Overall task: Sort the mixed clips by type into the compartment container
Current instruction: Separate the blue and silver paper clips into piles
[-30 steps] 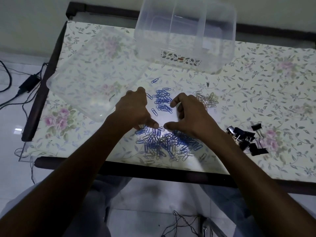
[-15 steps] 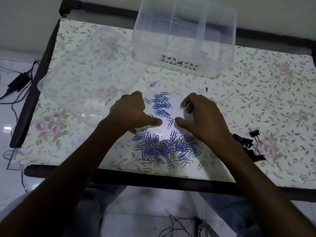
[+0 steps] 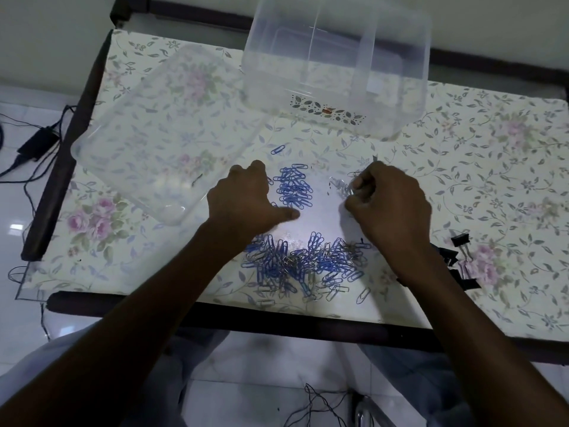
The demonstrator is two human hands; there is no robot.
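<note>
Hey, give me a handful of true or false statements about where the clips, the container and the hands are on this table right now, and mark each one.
1. A pile of blue paper clips lies between the two hands. True.
2. The clear container already holds the blue clips. False: nothing shows inside it; the clips lie on the table.
3. The black binder clips lie on the person's right side. True.
4. The left hand is lifting the clear lid. False: the lid lies on the table beside that hand.
5. The right hand is at the silver clips. True.
6. The mixed heap sits at the table's far edge. False: it lies near the front edge.
</note>
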